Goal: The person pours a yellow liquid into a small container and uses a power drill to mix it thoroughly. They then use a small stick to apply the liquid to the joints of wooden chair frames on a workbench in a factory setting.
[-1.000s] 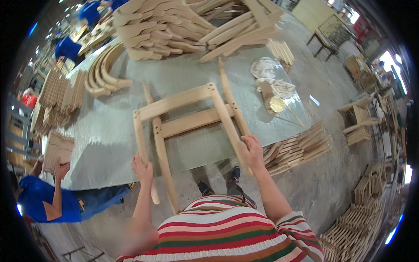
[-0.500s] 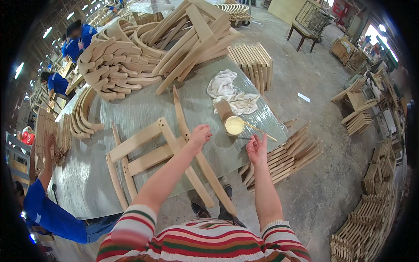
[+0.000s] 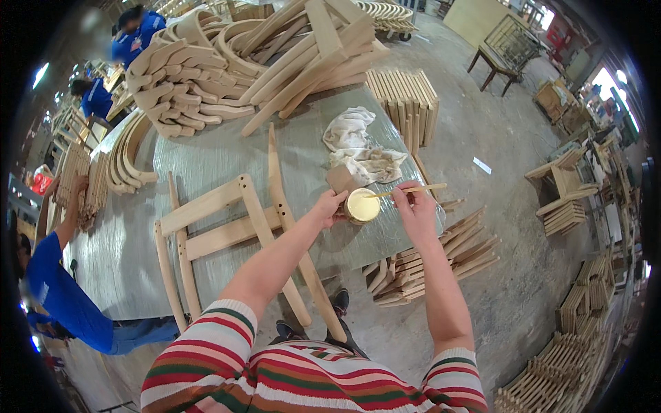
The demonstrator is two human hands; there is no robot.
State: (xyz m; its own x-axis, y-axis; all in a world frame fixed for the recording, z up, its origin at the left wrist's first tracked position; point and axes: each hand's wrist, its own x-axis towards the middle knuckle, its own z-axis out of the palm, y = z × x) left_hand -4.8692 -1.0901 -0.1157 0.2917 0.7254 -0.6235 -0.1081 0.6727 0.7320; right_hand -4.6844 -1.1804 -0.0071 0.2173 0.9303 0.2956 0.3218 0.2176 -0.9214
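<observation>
A small round can (image 3: 363, 221) of pale yellow glue-like paste stands near the table's right edge. My left hand (image 3: 331, 209) is closed on the can's left side. Between the fingertips of my right hand (image 3: 416, 213) is a thin wooden stick (image 3: 435, 186), its far end dipping into the paste. Left of my hands, a pale wooden chair-frame assembly (image 3: 208, 208) lies on the table, two rails joining long legs. My left forearm passes over its right-hand leg (image 3: 278, 180), hiding part of it. Behind the can lie a brown piece (image 3: 341, 178) and a crumpled white cloth (image 3: 352, 141).
Curved and straight wooden parts (image 3: 186, 89) are heaped at the back of the film-covered table (image 3: 310, 141). Stacked frames (image 3: 406, 96) and loose slats (image 3: 441, 258) stand along its right side. A co-worker in a blue shirt (image 3: 62, 292) handles parts at the left edge.
My left hand has moved right and taken hold of the can. My right hand, formerly open, has moved up and now grips the stick. The view has shifted slightly.
</observation>
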